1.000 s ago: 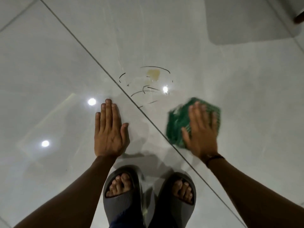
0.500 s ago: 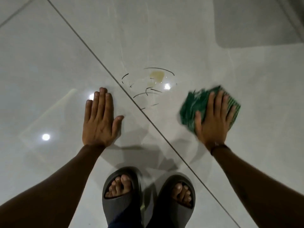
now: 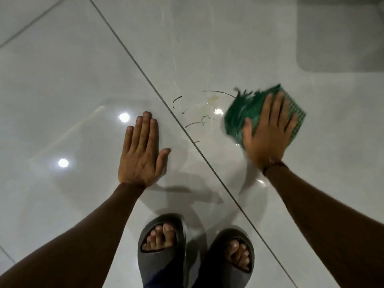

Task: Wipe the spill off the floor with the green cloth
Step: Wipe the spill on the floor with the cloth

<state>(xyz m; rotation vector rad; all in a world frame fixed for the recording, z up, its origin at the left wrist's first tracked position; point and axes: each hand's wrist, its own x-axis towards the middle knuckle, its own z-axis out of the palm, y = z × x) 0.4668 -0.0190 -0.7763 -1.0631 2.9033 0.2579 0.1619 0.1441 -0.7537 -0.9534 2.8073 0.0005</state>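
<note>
A thin wet spill (image 3: 202,110) with a pale yellow patch lies on the glossy light floor tiles, just right of a diagonal grout line. The green cloth (image 3: 243,113) lies flat at the spill's right edge, blurred by motion. My right hand (image 3: 270,132) presses flat on top of the cloth, fingers spread and pointing away from me. My left hand (image 3: 143,150) rests palm down on the bare tile left of the grout line, fingers together, holding nothing.
My two feet in grey slides (image 3: 195,252) stand at the bottom centre, close behind the hands. A dark grout line (image 3: 158,92) runs diagonally between the hands. A grey mat-like shape (image 3: 340,36) lies at the top right. Ceiling lights reflect off the tiles.
My right hand has swept the cloth from near the grout line out to the right and then forward to the spill's right edge. My left hand stays planted.
</note>
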